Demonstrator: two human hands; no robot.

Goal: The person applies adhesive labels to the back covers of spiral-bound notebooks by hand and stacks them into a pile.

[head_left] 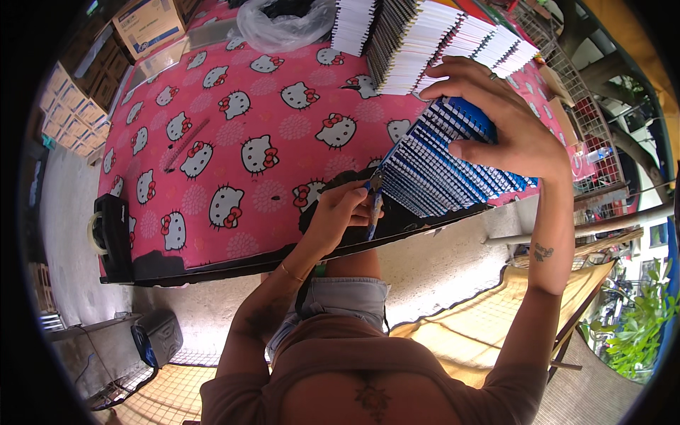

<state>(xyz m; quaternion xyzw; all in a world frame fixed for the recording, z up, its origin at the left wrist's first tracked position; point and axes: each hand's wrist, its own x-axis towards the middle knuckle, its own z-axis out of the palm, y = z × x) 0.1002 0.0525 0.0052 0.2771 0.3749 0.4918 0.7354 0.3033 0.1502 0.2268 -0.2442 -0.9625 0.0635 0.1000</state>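
Note:
A stack of spiral-bound notebooks with blue covers and dark coils lies along the table's near edge, right of centre. My left hand is closed around blue-handled pliers, whose jaws touch the stack's left corner by the coil ends. Over the upper part of the stack arches my right hand. Its thumb presses on the coiled edges and its fingers curl past the far side, gripping the notebooks. Part of the stack is hidden beneath that hand.
Taller piles of white-paged bound books stand behind the stack. A pink patterned cloth covers the table. On it are a loose coil, a black tape dispenser at the left corner and a clear plastic bag. Cardboard boxes stand far left.

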